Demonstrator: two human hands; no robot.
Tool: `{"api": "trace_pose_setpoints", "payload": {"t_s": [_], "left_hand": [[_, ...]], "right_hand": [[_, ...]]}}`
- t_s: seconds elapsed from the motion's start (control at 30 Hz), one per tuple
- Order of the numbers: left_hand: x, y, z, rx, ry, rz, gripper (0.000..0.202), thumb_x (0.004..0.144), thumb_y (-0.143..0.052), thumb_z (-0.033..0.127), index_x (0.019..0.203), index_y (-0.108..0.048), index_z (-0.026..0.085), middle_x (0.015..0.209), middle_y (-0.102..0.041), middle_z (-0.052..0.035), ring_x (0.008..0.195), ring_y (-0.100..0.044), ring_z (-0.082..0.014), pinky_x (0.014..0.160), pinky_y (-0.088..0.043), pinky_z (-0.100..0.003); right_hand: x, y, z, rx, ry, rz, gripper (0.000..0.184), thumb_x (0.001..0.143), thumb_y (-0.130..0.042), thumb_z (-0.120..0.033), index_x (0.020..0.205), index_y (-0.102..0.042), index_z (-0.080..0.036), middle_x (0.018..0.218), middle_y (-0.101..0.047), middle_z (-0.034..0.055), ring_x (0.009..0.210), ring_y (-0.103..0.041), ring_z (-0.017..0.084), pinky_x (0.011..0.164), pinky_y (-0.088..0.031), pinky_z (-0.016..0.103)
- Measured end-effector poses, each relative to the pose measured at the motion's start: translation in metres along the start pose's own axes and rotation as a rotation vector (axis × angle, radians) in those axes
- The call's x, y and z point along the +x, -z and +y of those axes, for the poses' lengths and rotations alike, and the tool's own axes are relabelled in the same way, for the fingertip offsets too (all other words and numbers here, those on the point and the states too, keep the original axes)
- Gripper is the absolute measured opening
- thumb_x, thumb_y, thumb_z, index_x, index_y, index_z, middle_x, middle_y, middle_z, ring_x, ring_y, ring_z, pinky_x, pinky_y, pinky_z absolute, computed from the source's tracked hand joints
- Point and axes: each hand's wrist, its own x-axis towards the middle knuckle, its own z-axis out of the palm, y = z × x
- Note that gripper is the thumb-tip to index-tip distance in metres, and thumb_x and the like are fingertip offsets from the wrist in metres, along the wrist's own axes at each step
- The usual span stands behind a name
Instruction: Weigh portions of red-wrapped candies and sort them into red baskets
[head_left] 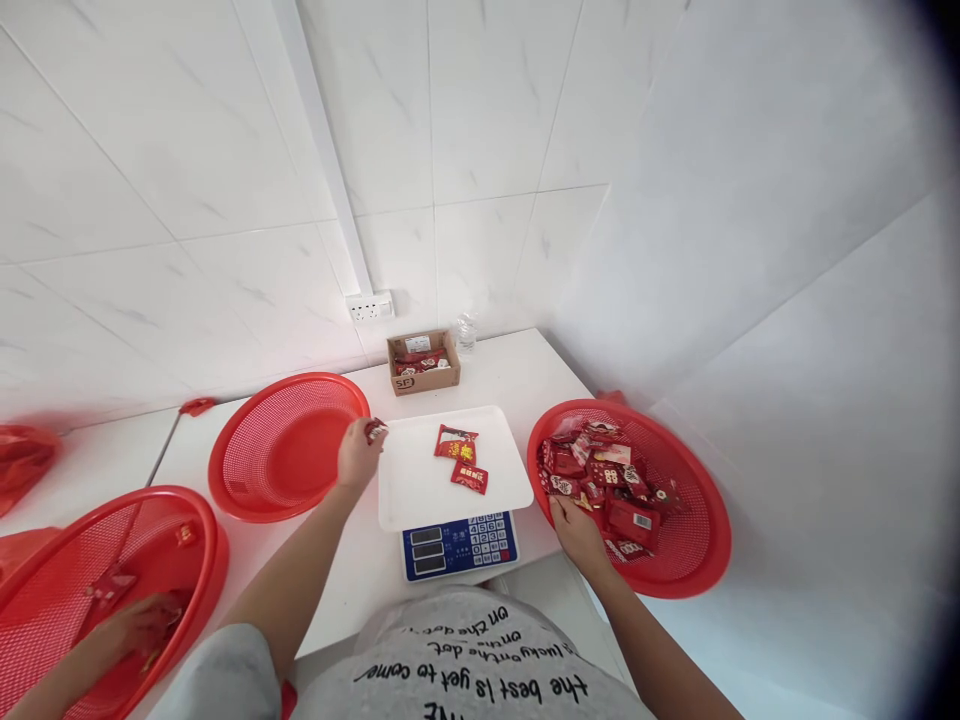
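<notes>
My left hand (358, 455) pinches a small red-and-white snack packet (376, 430) by the left edge of a white weighing tray (412, 490). Two red snack packets (469, 477) lie on the tray, one partly touching the other. The tray sits on a blue digital scale (459, 545). My right hand (576, 532) reaches over the near left rim of a red plastic basket (697, 520) and touches the heap of red packets (600, 475) inside. Its fingers are curled, and what they hold, if anything, is hidden.
A red basket (289, 395) stands left of the tray. At the lower left, another person's hand (142, 625) reaches into a red basket (214, 560) with packets. Behind the tray are a cardboard box (426, 381) of packets and a clear plastic container (466, 333) against the wall.
</notes>
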Motion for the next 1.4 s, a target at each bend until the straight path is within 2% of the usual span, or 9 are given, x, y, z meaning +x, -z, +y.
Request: {"api": "trace_pose_setpoints", "payload": {"t_s": [0.13, 0.27, 0.4, 0.6, 0.77, 1.0, 1.17, 1.3, 1.4], "left_hand": [[0.013, 0.042, -0.027, 0.072, 0.160, 0.078, 0.032, 0.087, -0.041, 0.038, 0.112, -0.052, 0.020, 0.112, -0.058, -0.0122, 0.099, -0.057, -0.0259, 0.073, -0.049, -0.037], [0.015, 0.048, -0.040, 0.208, 0.265, 0.008, 0.049, 0.088, -0.038, 0.043, 0.130, -0.041, 0.019, 0.134, -0.047, -0.0167, 0.120, -0.046, -0.0335, 0.085, -0.046, -0.047], [0.006, 0.012, -0.022, 0.350, 0.085, -0.070, 0.057, 0.088, -0.039, 0.045, 0.137, -0.037, 0.016, 0.151, -0.027, -0.0171, 0.140, -0.019, -0.0343, 0.109, -0.021, -0.056], [-0.020, -0.057, 0.050, 0.203, -0.497, -0.517, 0.085, 0.075, -0.054, 0.064, 0.145, -0.026, 0.026, 0.157, -0.012, -0.0126, 0.143, -0.006, -0.0320, 0.113, -0.012, -0.054], [-0.024, -0.088, 0.081, 0.252, -0.588, -0.693, 0.093, 0.061, -0.063, 0.072, 0.140, -0.036, 0.033, 0.157, -0.012, -0.0115, 0.141, -0.003, -0.0413, 0.106, -0.005, -0.067], [-0.027, -0.087, 0.079, 0.188, -0.566, -0.487, 0.037, 0.079, -0.060, 0.049, 0.112, -0.062, 0.031, 0.130, -0.050, -0.0098, 0.119, -0.042, -0.0317, 0.094, -0.040, -0.049], [-0.027, -0.075, 0.071, 0.128, -0.461, -0.371, 0.024, 0.083, -0.058, 0.034, 0.106, -0.062, 0.025, 0.110, -0.057, -0.0073, 0.103, -0.051, -0.0237, 0.085, -0.048, -0.037], [-0.023, -0.048, 0.047, 0.071, -0.340, -0.193, 0.027, 0.086, -0.054, 0.033, 0.111, -0.059, 0.024, 0.112, -0.054, -0.0079, 0.105, -0.051, -0.0226, 0.090, -0.047, -0.037], [-0.017, -0.017, 0.013, 0.054, -0.207, -0.035, 0.030, 0.087, -0.050, 0.034, 0.112, -0.059, 0.020, 0.113, -0.053, -0.0109, 0.107, -0.050, -0.0247, 0.095, -0.044, -0.041]], "right_hand": [[0.001, -0.001, 0.001, 0.018, 0.020, 0.007, 0.042, 0.087, -0.028, -0.042, 0.088, -0.064, -0.019, 0.095, -0.070, 0.0113, 0.086, -0.062, 0.021, 0.074, -0.043, 0.029], [0.002, 0.000, 0.000, 0.007, 0.023, 0.007, 0.042, 0.087, -0.028, -0.041, 0.086, -0.063, -0.020, 0.094, -0.070, 0.0113, 0.085, -0.062, 0.022, 0.073, -0.043, 0.030], [0.001, 0.001, -0.002, -0.009, 0.021, 0.013, 0.044, 0.087, -0.026, -0.042, 0.085, -0.064, -0.019, 0.092, -0.070, 0.0123, 0.082, -0.063, 0.022, 0.070, -0.043, 0.029], [0.000, 0.003, -0.004, -0.014, 0.029, 0.007, 0.045, 0.087, -0.026, -0.043, 0.089, -0.064, -0.019, 0.094, -0.071, 0.0121, 0.083, -0.063, 0.023, 0.072, -0.044, 0.031], [0.001, 0.002, -0.002, -0.017, 0.018, 0.001, 0.046, 0.087, -0.025, -0.042, 0.089, -0.064, -0.019, 0.095, -0.071, 0.0124, 0.083, -0.064, 0.023, 0.073, -0.045, 0.032], [0.003, -0.001, 0.001, -0.039, -0.005, -0.027, 0.046, 0.086, -0.024, -0.044, 0.089, -0.063, -0.020, 0.098, -0.070, 0.0137, 0.087, -0.065, 0.025, 0.073, -0.045, 0.032], [0.003, -0.002, 0.002, -0.021, -0.008, -0.032, 0.045, 0.085, -0.024, -0.044, 0.087, -0.063, -0.020, 0.096, -0.070, 0.0147, 0.085, -0.065, 0.026, 0.073, -0.045, 0.034], [0.005, -0.004, 0.006, 0.030, 0.026, 0.002, 0.044, 0.084, -0.028, -0.045, 0.087, -0.064, -0.020, 0.098, -0.070, 0.0146, 0.089, -0.064, 0.026, 0.076, -0.046, 0.035], [0.006, -0.005, 0.007, 0.036, 0.023, -0.003, 0.045, 0.084, -0.028, -0.045, 0.089, -0.064, -0.020, 0.101, -0.070, 0.0152, 0.091, -0.064, 0.026, 0.075, -0.046, 0.035]]}}
